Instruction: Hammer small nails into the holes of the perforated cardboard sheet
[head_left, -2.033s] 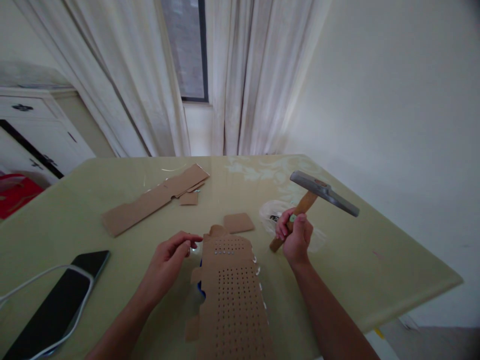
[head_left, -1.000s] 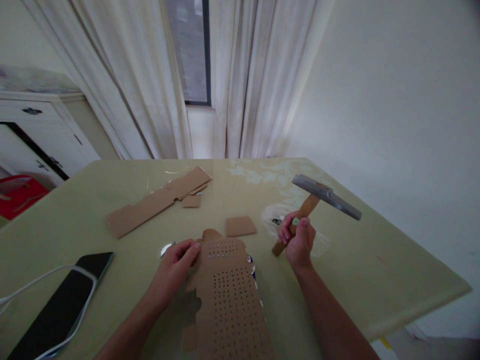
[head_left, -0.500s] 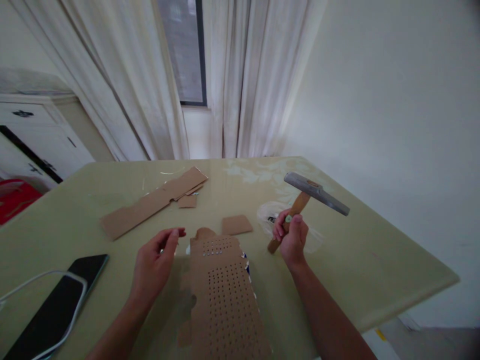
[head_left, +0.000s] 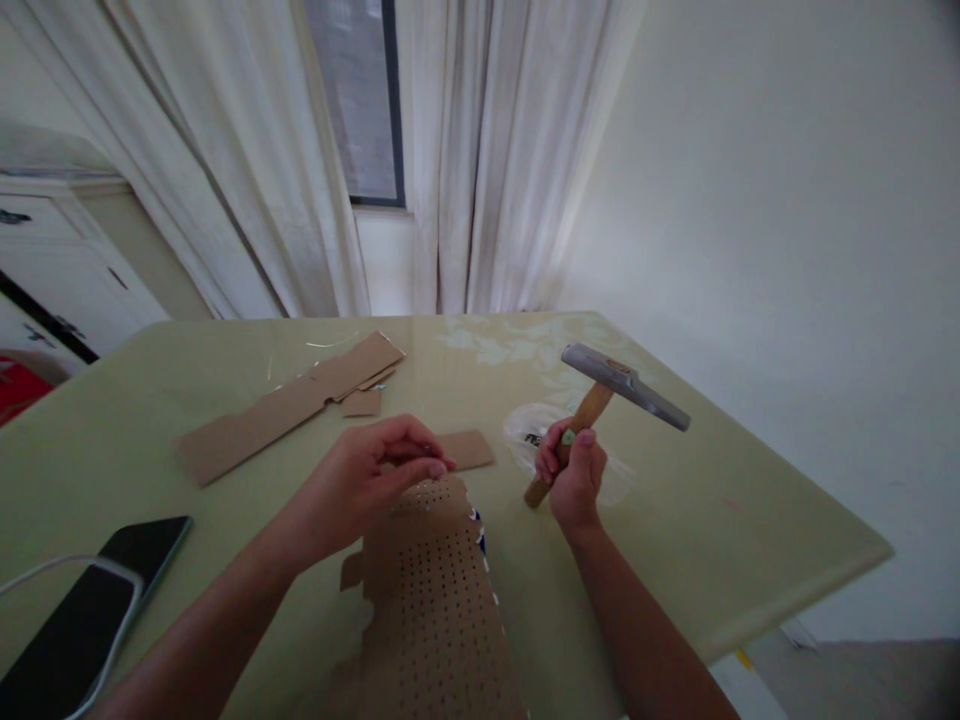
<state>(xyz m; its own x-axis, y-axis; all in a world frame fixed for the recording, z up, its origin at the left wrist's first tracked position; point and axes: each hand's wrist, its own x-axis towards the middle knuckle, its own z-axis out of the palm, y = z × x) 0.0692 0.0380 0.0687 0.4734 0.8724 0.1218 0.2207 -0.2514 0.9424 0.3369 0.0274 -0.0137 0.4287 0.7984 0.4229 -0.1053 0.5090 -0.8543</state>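
**Hammer held up, fingers pinched over punched cardboard**

A pale green table (head_left: 712,520) fills the room's corner under white curtains, and a person leans over it with both hands busy. Directly beneath the left fingertips lies a long perforated cardboard sheet (head_left: 439,600), its far end touching them. The left hand (head_left: 371,480) is pinched shut, thumb against fingertips, over that end; whether something small sits in the pinch is too fine to tell. To the right of those fingers, well apart, the right hand (head_left: 574,475) is clenched around the wooden handle of a hammer (head_left: 600,400), its steel head raised above the knuckles. Beyond the left fingers lie a small cardboard square (head_left: 469,448) and a long cardboard strip (head_left: 285,405); a phone (head_left: 82,600) rests far to their left.

The likeliest hazard, in my judgement: a blow landing on the pinching fingertips, since they sit right where the sheet is being worked.
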